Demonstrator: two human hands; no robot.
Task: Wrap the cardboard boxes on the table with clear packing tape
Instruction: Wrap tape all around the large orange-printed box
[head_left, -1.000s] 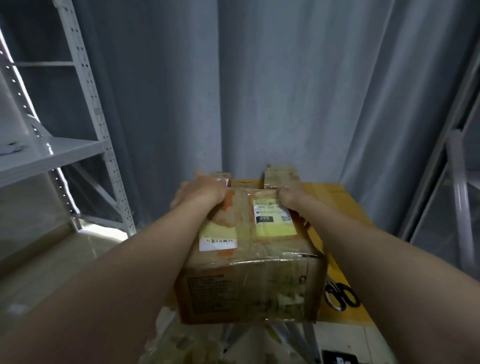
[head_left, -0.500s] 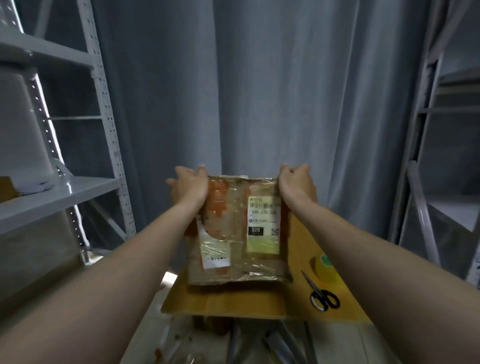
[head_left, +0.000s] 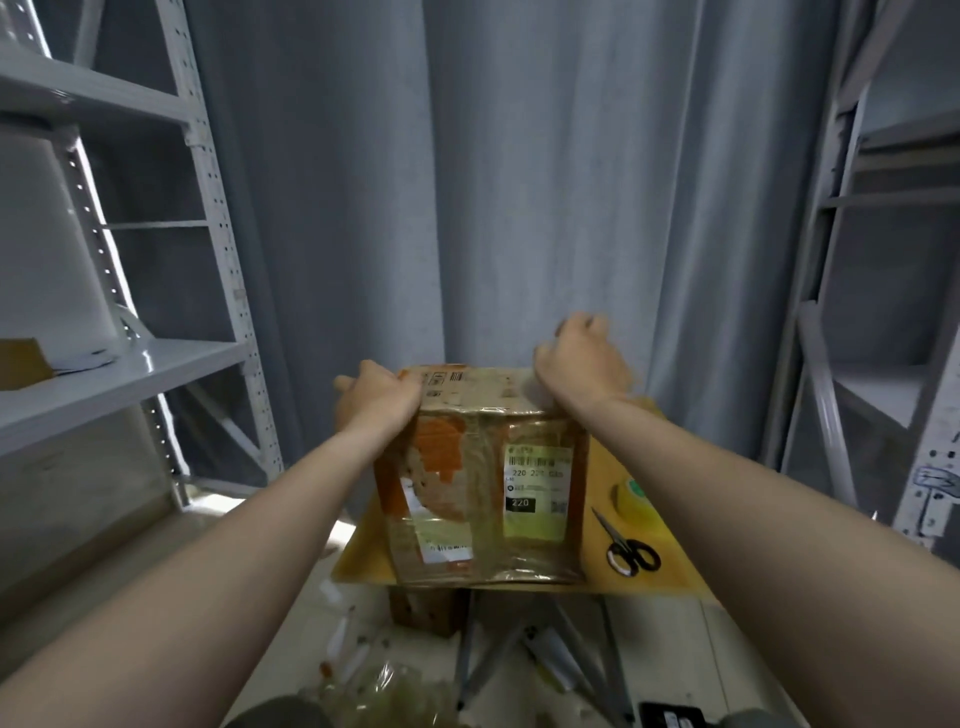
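A cardboard box (head_left: 483, 493) covered in glossy clear tape stands on the small wooden table (head_left: 670, 571), its labelled face toward me. My left hand (head_left: 376, 397) grips the box's upper left corner. My right hand (head_left: 582, 364) rests on the top right edge with its fingers curled and partly lifted; whether it grips the box is unclear. A roll of packing tape (head_left: 634, 501) with a green core lies on the table to the right of the box, partly hidden by my right forearm.
Black-handled scissors (head_left: 626, 545) lie on the table near the tape roll. Metal shelving stands at the left (head_left: 130, 364) and right (head_left: 857, 312), with a grey curtain (head_left: 519, 182) behind. Plastic scraps and debris litter the floor below the table.
The box has been turned so its labelled face points toward me and its base sits on the table. My right hand has risen and loosened on the top edge.
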